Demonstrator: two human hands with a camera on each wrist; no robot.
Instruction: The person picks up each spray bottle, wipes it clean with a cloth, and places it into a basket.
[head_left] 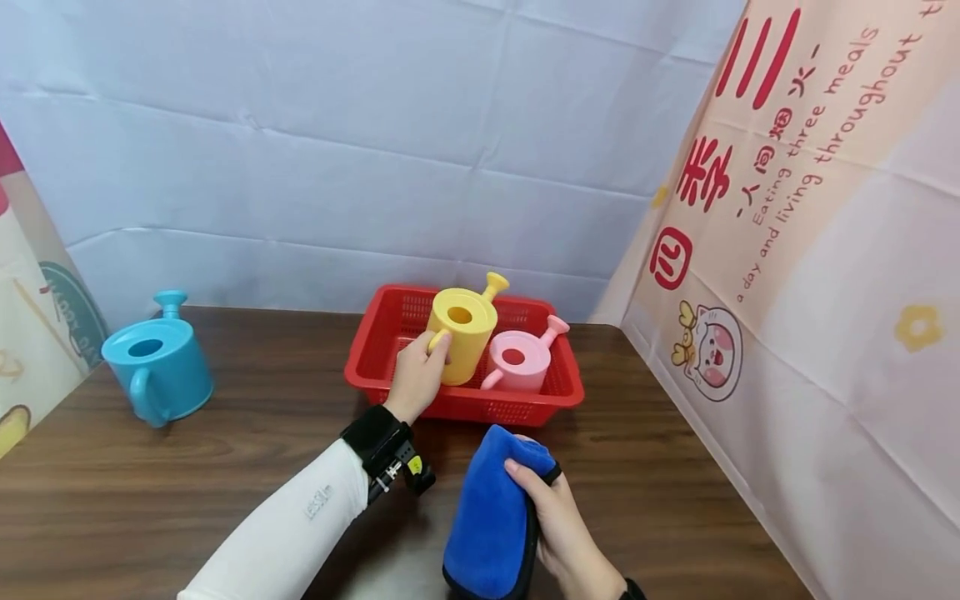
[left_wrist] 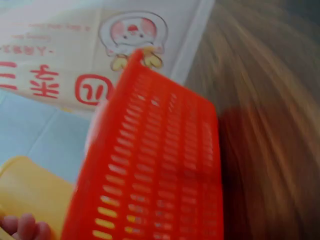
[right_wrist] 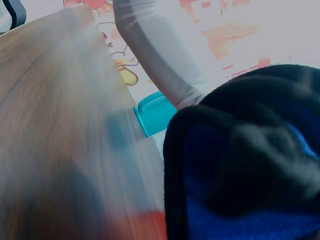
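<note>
My left hand (head_left: pixel 418 372) grips the handle of a yellow watering can (head_left: pixel 467 337), which is tilted and stands in or just over the red basket (head_left: pixel 367 350). Beside it in the basket sits a pink watering can (head_left: pixel 519 363). In the left wrist view the basket's slotted side (left_wrist: pixel 155 150) hides most of the yellow can (left_wrist: pixel 35 187), with a few fingertips (left_wrist: pixel 27 227) against it. My right hand (head_left: pixel 558 517) holds a folded blue cloth (head_left: pixel 491 512) with black edging in front of the basket. The cloth (right_wrist: pixel 250 227) fills much of the right wrist view.
A blue watering can (head_left: pixel 161 367) stands at the left of the brown wooden table (head_left: pixel 277 408). A pale sheet (head_left: pixel 300 167) hangs behind the table, and a printed cloth (head_left: pixel 810 333) hangs along the right edge.
</note>
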